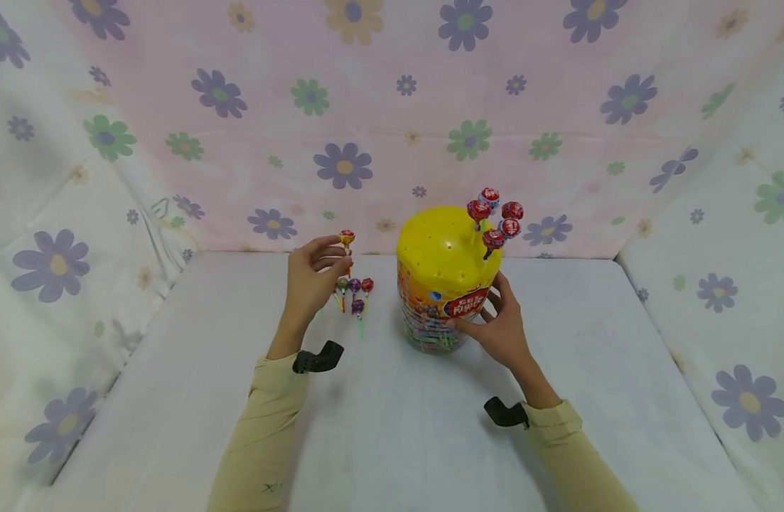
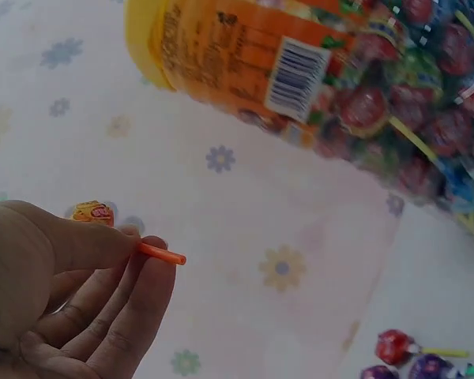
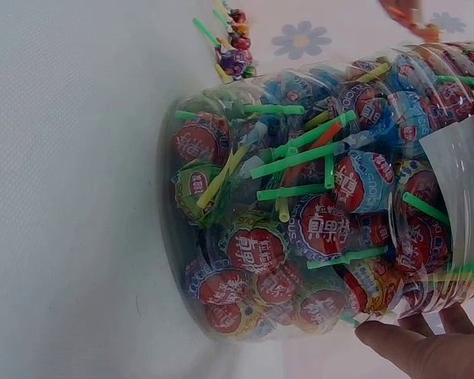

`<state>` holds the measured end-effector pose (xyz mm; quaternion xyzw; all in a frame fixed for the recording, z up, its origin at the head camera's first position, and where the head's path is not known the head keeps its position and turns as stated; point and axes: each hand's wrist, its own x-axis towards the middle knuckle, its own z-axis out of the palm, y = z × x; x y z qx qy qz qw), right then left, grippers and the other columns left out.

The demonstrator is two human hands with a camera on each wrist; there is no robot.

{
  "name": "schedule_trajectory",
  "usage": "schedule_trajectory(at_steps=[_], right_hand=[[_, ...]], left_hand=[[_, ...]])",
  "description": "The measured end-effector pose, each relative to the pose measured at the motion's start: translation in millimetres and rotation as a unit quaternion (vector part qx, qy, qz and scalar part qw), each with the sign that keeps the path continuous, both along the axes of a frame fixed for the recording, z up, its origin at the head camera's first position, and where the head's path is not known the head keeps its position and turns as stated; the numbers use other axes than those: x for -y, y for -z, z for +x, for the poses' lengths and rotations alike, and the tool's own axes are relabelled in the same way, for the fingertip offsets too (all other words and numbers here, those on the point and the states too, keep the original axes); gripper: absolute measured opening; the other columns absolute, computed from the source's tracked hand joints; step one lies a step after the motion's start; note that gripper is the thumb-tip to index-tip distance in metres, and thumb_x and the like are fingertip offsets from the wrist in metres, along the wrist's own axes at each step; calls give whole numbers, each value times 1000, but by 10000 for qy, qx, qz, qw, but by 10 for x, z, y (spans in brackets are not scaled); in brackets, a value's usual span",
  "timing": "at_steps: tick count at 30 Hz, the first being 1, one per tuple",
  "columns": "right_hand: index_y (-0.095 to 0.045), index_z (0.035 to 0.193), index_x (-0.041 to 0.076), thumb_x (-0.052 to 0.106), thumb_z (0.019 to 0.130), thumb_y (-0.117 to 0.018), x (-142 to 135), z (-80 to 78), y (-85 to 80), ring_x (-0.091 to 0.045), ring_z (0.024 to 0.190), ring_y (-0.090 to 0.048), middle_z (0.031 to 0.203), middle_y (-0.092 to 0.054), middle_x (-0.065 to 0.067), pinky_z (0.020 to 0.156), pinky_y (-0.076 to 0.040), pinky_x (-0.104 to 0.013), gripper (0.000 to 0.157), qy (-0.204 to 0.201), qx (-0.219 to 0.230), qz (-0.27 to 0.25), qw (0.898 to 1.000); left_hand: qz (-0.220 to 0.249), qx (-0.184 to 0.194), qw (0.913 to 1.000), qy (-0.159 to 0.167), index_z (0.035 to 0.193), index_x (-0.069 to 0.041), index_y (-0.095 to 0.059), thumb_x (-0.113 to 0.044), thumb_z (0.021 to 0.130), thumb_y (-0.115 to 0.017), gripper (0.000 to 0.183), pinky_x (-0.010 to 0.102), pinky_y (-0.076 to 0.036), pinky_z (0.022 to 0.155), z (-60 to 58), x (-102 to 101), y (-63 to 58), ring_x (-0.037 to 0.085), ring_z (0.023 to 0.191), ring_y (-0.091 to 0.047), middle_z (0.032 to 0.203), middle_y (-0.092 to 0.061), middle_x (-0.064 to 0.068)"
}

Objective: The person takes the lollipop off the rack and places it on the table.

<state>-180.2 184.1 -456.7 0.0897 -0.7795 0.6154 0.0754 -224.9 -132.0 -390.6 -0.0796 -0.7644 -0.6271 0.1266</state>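
Flower-printed cloth hangs behind the smooth white worktop. A rounded, clear plastic jar, packed with glossy wrapped sweets, sits there beneath a domed yellow lid pricked with small holes. The right grip curves round the jar's side; the left grip pinches an orange-sticked, yellow-and-red wrapped lollipop, left of the jar. Five shiny ball-headed lollipops sprout from the lid; loose ones lie near the left grip.
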Motion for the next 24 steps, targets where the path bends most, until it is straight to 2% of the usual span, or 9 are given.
schedule_trajectory(at_steps=[6, 12, 18, 24], right_hand=[[-29, 158, 18, 3, 83, -84, 0, 26, -2, -39, 143, -41, 151, -40, -11, 112, -40, -62, 94, 32, -70, 20, 10000], [-28, 159, 19, 4, 82, -85, 6, 20, 9, -39, 144, -40, 154, -39, -10, 112, -39, -63, 97, -22, -129, -65, 9999], [-27, 159, 14, 0, 82, -83, 19, 25, -26, -40, 144, -40, 154, -38, -13, 113, -39, -62, 97, -3, -73, -16, 10000], [-26, 158, 6, 1, 83, -82, 63, 117, -210, -46, 144, -39, 155, -36, -21, 112, -37, -64, 94, -27, 32, -36, 10000]], left_hand=[[-32, 874, 9962, 10, 130, 6, -62, -1, 93, -71, 39, 17, -59, 71, 11, 144, 428, 7, 79, -70, 111, -68, 30], [-366, 1459, 9886, -107, 129, 8, -62, 2, 91, -72, 40, 16, -58, 68, 38, 186, 765, 25, 88, -74, 111, -70, 29], [-609, 1692, 9833, -262, 126, 8, -63, 3, 89, -72, 38, 18, -58, 67, 37, 207, 1002, 34, 91, -74, 109, -71, 29], [-1081, 1753, 9776, -425, 124, 9, -64, 1, 88, -73, 38, 24, -59, 70, 62, 211, 1131, 34, 91, -75, 104, -73, 28]])
